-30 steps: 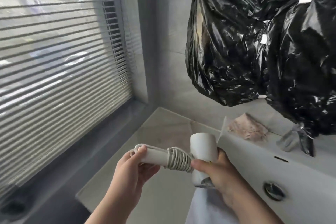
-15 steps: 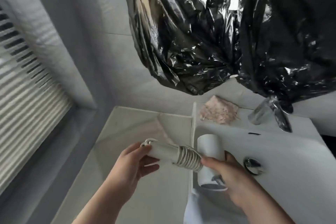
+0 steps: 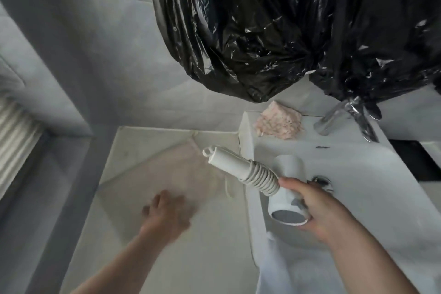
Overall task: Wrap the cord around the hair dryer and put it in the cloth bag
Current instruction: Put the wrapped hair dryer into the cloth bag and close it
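Hair dryer held in your right hand over the basin; left hand down on the cloth bag.

Your right hand (image 3: pixel 317 210) has its grip clenched around the barrel of the white hair dryer (image 3: pixel 285 188), the handle pointing up and left with the cord (image 3: pixel 261 178) coiled tightly round it near the barrel. The dryer sits above the white sink (image 3: pixel 372 174), apart from the surface (image 3: pixel 207 246). Your left hand (image 3: pixel 167 215) is blurred; it lies with fingers spread on or just above the pale cloth bag (image 3: pixel 171 172), which rests flat on the surface beside the sink. Whether that grip has caught the fabric, you cannot tell from this view. A pink cloth (image 3: pixel 278 123) lies on the sink's back ledge near the tap (image 3: pixel 334 118). Black plastic bags (image 3: pixel 274 26) hang overhead.
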Demonstrator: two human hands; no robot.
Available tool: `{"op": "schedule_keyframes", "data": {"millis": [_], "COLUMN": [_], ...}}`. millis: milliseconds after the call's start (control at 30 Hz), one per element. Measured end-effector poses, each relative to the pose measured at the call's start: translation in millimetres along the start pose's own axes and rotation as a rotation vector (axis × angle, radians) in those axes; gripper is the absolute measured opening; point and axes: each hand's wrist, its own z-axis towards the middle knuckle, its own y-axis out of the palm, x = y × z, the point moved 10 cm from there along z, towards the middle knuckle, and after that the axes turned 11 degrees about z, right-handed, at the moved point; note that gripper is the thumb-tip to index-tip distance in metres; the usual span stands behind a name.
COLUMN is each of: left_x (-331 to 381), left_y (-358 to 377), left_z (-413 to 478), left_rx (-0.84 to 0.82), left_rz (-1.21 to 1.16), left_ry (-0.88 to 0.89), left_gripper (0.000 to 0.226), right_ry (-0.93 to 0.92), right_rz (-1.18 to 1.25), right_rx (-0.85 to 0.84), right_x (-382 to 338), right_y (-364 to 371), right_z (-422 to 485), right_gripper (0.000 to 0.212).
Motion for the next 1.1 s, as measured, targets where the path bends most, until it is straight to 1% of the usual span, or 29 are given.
{"op": "schedule_keyframes", "data": {"millis": [33,67,133,200,233,267,300,367,400,433,467,533,567,600,633,667,700,733,767,833,900,967,1000,1100], "left_x": [1.9,1.3,-1.8,-12.7,-17.0,-19.4,-17.3,5.3,23.8,44.7,63.1,73.9,70.4,66.5,62.7,57.4,49.6,41.5,31.2,4.4,-13.4,-25.1,-31.1,-31.2], "left_y": [5.0,8.5,5.9,-6.9,-12.1,-19.3,-24.7,-36.5,-35.7,-25.2,-11.1,23.2,32.5,35.4,36.0,34.1,33.5,29.7,26.6,21.3,9.7,1.1,0.5,-15.0], "left_z": [-4.8,-9.5,-11.9,-5.2,-0.7,4.9,9.2,5.6,-2.0,-13.8,-28.0,-46.9,-52.0,-55.5,-59.2,-63.1,-64.4,-61.3,-55.3,-47.9,-41.6,-37.6,-38.1,-37.2], "left_rx": [0.036,0.019,-0.008,-0.033,-0.045,-0.064,-0.072,-0.039,-0.037,-0.065,-0.117,-0.263,-0.311,-0.325,-0.325,-0.316,-0.299,-0.256,-0.217,-0.170,-0.060,0.023,0.011,0.063], "left_rz": [0.047,0.062,0.070,0.085,0.162,0.226,0.256,0.196,0.132,0.113,0.151,0.310,0.386,0.447,0.496,0.543,0.547,0.512,0.451,0.334,0.300,0.309,0.295,0.223], "left_ry": [0.061,0.117,0.225,0.260,0.266,0.240,0.206,0.168,0.192,0.257,0.338,0.462,0.518,0.585,0.656,0.705,0.714,0.679,0.598,0.414,0.294,0.215,0.173,0.153], "left_gripper": [0.056,0.054,0.056,0.053,0.049,0.047,0.051,0.055,0.054,0.057,0.066,0.098,0.111,0.118,0.118,0.112,0.101,0.091,0.085,0.084,0.078,0.068,0.062,0.041], "right_ry": [0.015,0.027,0.038,0.053,0.060,0.061,0.059,0.050,0.046,0.040,0.032,0.026,0.023,0.024,0.024,0.027,0.030,0.031,0.030,0.037,0.035,0.030,0.031,0.038], "right_rz": [0.019,0.040,0.080,0.110,0.120,0.123,0.118,0.108,0.111,0.111,0.104,0.089,0.089,0.098,0.104,0.104,0.109,0.118,0.123,0.130,0.141,0.130,0.118,0.079], "right_rx": [0.008,0.018,0.028,0.049,0.053,0.060,0.068,0.085,0.084,0.078,0.071,0.056,0.053,0.057,0.063,0.069,0.078,0.084,0.089,0.095,0.088,0.082,0.080,0.078], "right_x": [2.9,6.4,12.2,19.3,22.6,25.2,27.1,32.5,34.0,35.5,36.2,38.5,40.0,42.4,44.5,46.8,50.2,52.2,53.5,56.5,58.0,59.3,60.5,67.0], "right_y": [0.3,0.1,0.1,-4.4,-7.0,-9.8,-12.3,-18.0,-19.1,-20.1,-21.1,-24.5,-27.5,-31.5,-35.1,-37.1,-39.3,-40.7,-41.5,-39.4,-35.6,-33.7,-32.5,-27.2], "right_z": [-1.1,-2.7,-7.7,-11.1,-13.2,-15.5,-18.2,-21.8,-23.8,-25.5,-28.1,-33.6,-35.9,-39.1,-41.2,-44.1,-45.7,-47.2,-48.2,-50.6,-52.6,-54.0,-55.1,-60.0], "right_gripper": [0.028,0.024,0.025,0.034,0.041,0.047,0.054,0.068,0.070,0.066,0.057,0.039,0.033,0.031,0.032,0.032,0.033,0.034,0.036,0.039,0.039,0.039,0.040,0.041]}}
